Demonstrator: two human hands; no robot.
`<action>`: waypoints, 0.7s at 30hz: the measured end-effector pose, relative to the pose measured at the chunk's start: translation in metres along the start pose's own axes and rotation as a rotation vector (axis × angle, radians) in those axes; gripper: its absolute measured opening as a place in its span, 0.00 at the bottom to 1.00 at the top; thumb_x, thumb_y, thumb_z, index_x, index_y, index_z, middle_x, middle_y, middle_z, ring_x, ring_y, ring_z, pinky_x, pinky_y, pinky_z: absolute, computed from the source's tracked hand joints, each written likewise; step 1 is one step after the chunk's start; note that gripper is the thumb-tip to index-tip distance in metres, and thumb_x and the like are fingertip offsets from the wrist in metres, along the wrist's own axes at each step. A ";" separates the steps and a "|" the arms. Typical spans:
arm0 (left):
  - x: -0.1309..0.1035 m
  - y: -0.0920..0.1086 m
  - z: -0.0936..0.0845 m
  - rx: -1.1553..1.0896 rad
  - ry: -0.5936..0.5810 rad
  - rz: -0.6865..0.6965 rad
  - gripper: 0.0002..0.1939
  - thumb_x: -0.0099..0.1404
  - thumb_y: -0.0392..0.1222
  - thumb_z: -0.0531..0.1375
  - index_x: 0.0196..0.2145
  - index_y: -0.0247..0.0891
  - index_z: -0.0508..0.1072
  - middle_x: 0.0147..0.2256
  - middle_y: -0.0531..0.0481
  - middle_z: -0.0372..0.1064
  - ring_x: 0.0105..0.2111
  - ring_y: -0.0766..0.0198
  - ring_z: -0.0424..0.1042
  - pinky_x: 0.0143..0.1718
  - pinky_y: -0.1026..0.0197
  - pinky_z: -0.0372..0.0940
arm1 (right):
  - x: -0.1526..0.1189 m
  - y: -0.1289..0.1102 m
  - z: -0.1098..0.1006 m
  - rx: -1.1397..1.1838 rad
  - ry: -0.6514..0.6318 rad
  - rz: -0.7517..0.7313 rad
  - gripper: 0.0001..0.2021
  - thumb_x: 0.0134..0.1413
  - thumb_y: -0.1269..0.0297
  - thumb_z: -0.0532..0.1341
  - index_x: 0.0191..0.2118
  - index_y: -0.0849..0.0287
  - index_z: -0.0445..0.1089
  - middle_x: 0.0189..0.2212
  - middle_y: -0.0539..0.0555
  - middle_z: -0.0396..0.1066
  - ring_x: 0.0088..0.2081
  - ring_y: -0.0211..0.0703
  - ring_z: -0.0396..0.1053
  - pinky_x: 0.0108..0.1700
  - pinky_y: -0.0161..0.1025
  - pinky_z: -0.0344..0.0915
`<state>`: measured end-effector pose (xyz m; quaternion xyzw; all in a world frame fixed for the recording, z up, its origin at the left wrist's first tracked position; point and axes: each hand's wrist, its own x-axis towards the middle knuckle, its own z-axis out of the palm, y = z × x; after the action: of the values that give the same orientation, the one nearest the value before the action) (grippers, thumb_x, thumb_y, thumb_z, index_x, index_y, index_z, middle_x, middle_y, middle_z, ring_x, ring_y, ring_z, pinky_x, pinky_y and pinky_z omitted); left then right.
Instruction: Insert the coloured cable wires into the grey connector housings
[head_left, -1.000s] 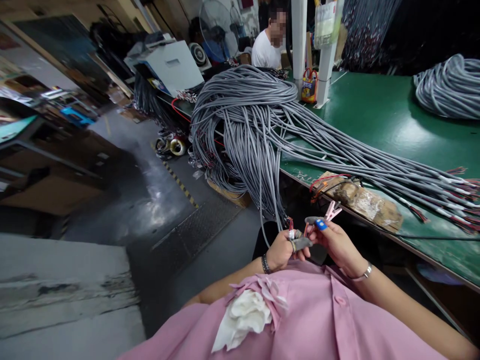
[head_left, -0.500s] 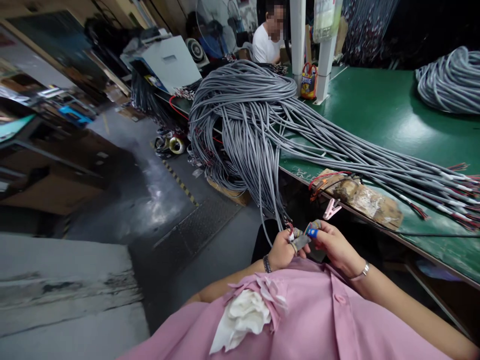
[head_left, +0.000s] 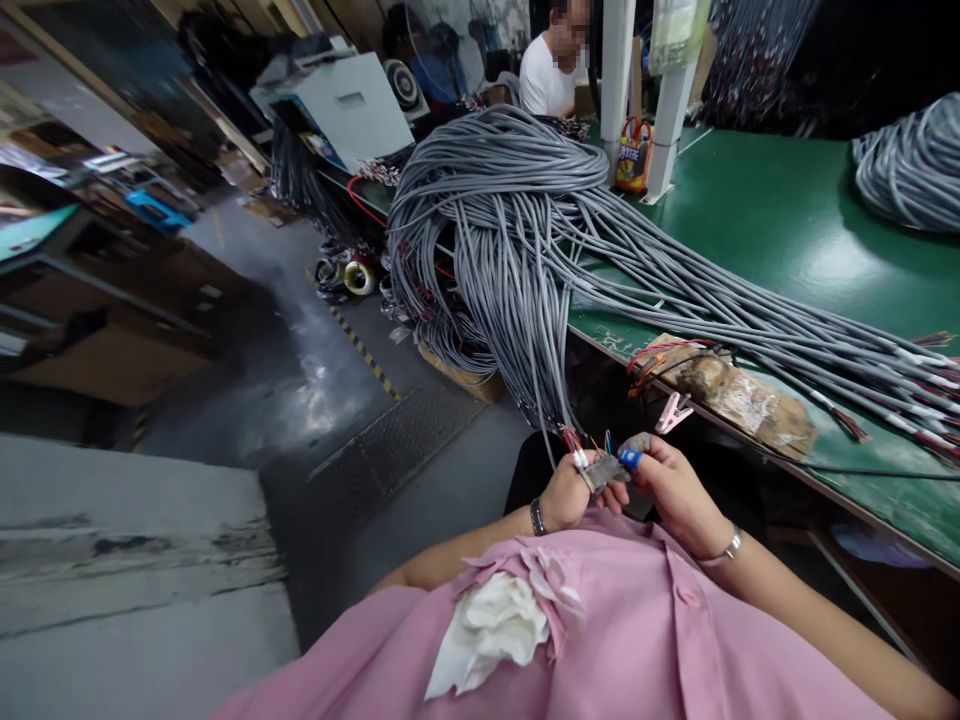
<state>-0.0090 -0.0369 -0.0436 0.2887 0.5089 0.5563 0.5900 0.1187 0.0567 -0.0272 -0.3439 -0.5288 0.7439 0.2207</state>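
Note:
My left hand [head_left: 571,492] is closed on the end of a grey cable, with its thin coloured wires [head_left: 576,440] fanning up above the fingers. Grey wrapping covers the left thumb. Close beside it, my right hand [head_left: 670,490] is pinched at the wire tips, a blue band round one finger; exactly what lies between its fingertips is too small to make out. From the bench, a thick bundle of grey cables [head_left: 510,270] hangs down to just above my hands.
On the green bench [head_left: 780,200] lie more cable ends with stripped wires [head_left: 922,390]. A taped wooden block [head_left: 739,395] and a pink clip [head_left: 673,412] sit at its near edge. A coil of grey cable [head_left: 911,165] rests far right. Behind the bench sits a person in white [head_left: 546,75].
My right hand has drawn slightly away from the left, and the coloured wires now stand more spread out above the left hand. The whole view has shifted a little.

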 end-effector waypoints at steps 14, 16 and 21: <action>0.001 0.000 0.001 0.079 0.002 -0.047 0.24 0.59 0.59 0.58 0.28 0.32 0.69 0.23 0.45 0.73 0.17 0.67 0.70 0.17 0.68 0.54 | 0.001 -0.002 -0.001 -0.051 -0.060 0.031 0.14 0.47 0.52 0.66 0.31 0.60 0.69 0.22 0.48 0.65 0.23 0.34 0.58 0.26 0.34 0.54; 0.000 0.001 0.001 0.058 0.038 -0.022 0.23 0.60 0.59 0.57 0.28 0.32 0.69 0.23 0.45 0.73 0.18 0.67 0.70 0.17 0.68 0.55 | 0.000 0.001 -0.001 0.007 -0.029 0.072 0.14 0.48 0.53 0.65 0.33 0.59 0.69 0.23 0.48 0.66 0.23 0.34 0.58 0.26 0.34 0.54; 0.000 0.000 0.003 0.133 -0.038 -0.103 0.23 0.56 0.59 0.60 0.25 0.32 0.69 0.21 0.46 0.72 0.18 0.66 0.70 0.18 0.67 0.57 | 0.000 -0.001 -0.001 -0.061 -0.063 0.003 0.13 0.48 0.54 0.65 0.30 0.59 0.69 0.23 0.49 0.67 0.23 0.35 0.60 0.27 0.35 0.56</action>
<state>-0.0063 -0.0359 -0.0430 0.3114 0.5476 0.4845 0.6069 0.1191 0.0576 -0.0261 -0.3279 -0.5572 0.7382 0.1922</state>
